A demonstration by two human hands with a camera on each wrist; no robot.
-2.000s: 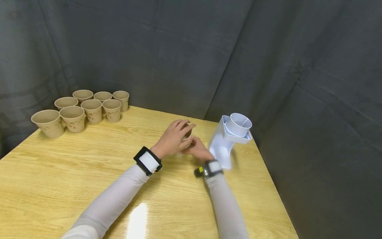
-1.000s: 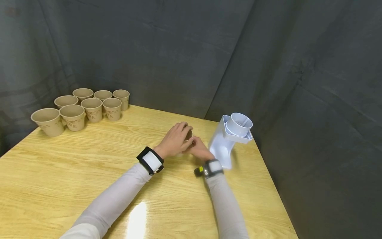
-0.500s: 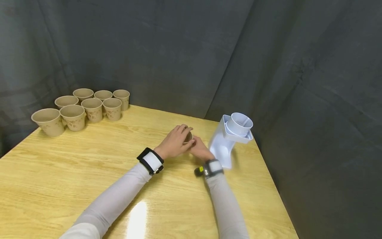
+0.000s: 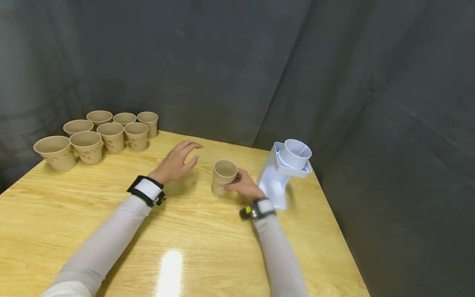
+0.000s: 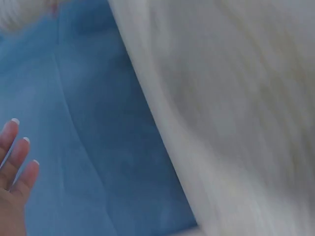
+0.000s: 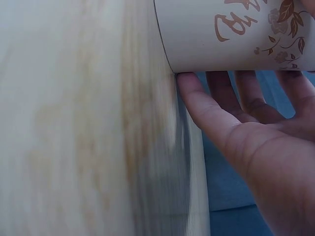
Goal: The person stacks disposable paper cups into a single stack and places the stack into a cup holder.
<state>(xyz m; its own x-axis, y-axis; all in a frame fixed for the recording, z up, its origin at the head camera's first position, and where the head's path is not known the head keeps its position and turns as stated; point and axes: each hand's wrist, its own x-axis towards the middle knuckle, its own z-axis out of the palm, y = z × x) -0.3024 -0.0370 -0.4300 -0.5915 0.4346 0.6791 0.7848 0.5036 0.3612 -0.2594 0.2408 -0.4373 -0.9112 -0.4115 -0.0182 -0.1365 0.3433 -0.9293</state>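
Observation:
My right hand (image 4: 246, 185) holds a stack of nested beige paper cups (image 4: 224, 180) upright on the wooden table. Its thumb and fingers curve round the lower part of the stack. In the right wrist view, a floral print and brown lettering show on the paper cup (image 6: 246, 37), with the fingers (image 6: 209, 110) against its wall. To the left of the stack, my left hand (image 4: 177, 164) hovers above the table, thumb and fingers apart and nothing between them. At the left edge of the left wrist view its fingers (image 5: 17, 157) appear spread.
Several single paper cups (image 4: 86, 148) stand upright in two rows at the back left. A white plastic stand (image 4: 274, 177) with a round tube (image 4: 295, 154) on top is close to the right hand. Dark curtains (image 4: 208, 74) border the table (image 4: 208, 243) behind and at right.
My left hand has come off the cup stack and moved left, baring the nested rims. The right hand stays at the stack and still holds it.

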